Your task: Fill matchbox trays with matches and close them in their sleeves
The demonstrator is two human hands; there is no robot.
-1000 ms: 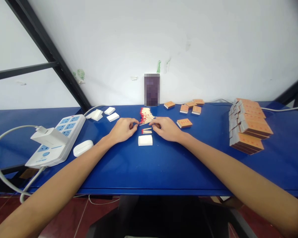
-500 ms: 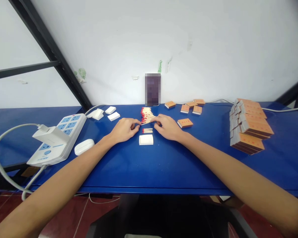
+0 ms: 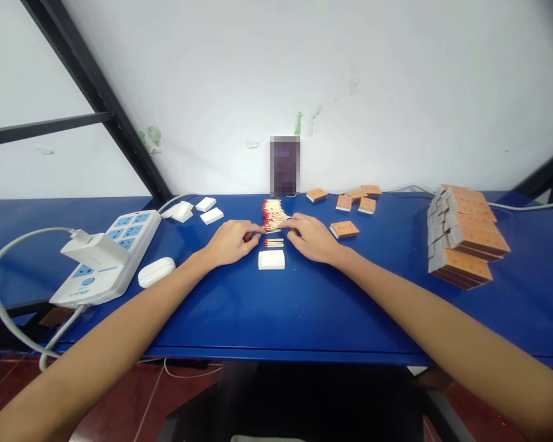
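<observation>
A pile of red-headed matches (image 3: 273,212) lies on the blue table between my hands. My left hand (image 3: 235,241) rests at the pile's lower left, its index finger stretched out to the head end of a single match (image 3: 273,231). From the other side my right hand (image 3: 312,237) reaches in, the index fingertip at the pile's lower right edge and the thumb apart from it. Neither hand is closed on anything visible; the curled outer fingers are partly hidden. Just below, a short row of several matches (image 3: 274,244) lies side by side, above a white matchbox tray (image 3: 271,260).
Several white trays (image 3: 211,215) lie at the back left, near a power strip (image 3: 110,258) and a white rounded case (image 3: 156,272). Orange matchboxes (image 3: 343,229) are scattered right of the pile, with a stack of matchboxes (image 3: 470,227) farther right. A pixelated dark object (image 3: 284,166) leans on the wall.
My left index fingertip has shifted slightly right along the pile's lower edge, and the single match there lies a little farther right. My right hand has barely moved.
</observation>
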